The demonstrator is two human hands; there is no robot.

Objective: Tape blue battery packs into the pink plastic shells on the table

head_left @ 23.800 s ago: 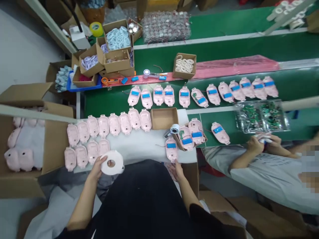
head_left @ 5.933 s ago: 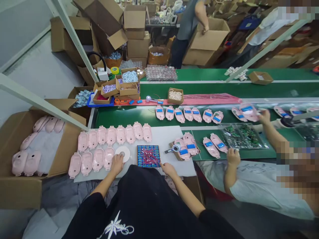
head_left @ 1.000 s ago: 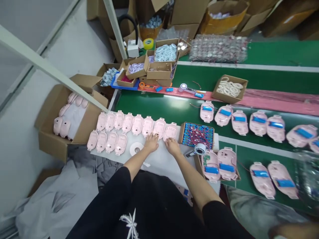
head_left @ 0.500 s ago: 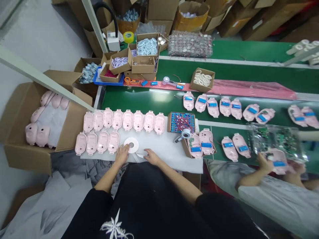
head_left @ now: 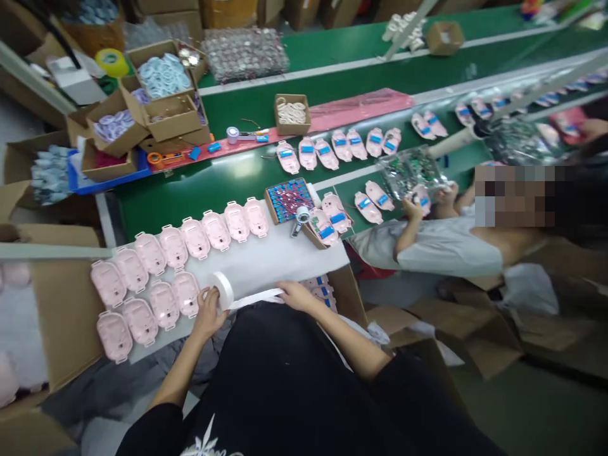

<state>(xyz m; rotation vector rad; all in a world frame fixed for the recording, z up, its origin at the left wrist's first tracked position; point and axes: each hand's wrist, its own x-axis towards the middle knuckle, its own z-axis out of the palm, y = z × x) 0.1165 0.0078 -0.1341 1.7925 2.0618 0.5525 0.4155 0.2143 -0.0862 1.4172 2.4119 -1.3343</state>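
Note:
My left hand (head_left: 209, 311) grips a white tape roll (head_left: 223, 290), held on edge just above the white foam mat (head_left: 280, 259). A strip of tape (head_left: 254, 297) runs from the roll to my right hand (head_left: 295, 294), whose fingers pinch its free end. Two rows of pink plastic shells (head_left: 180, 240) lie on the mat to the left of the roll. A small box of blue batteries with red wires (head_left: 288, 199) sits at the mat's far right corner.
A green conveyor (head_left: 247, 171) carries pink shells with blue batteries (head_left: 339, 144). Cardboard boxes of rings (head_left: 161, 76) stand at the back left. A co-worker in a grey shirt (head_left: 451, 247) sits to my right, handling parts. An open carton (head_left: 52, 297) stands at left.
The roll lay flat on the mat half a second ago; now my left hand has lifted it on edge and my right hand has pulled a strip out to the right. The view swung right.

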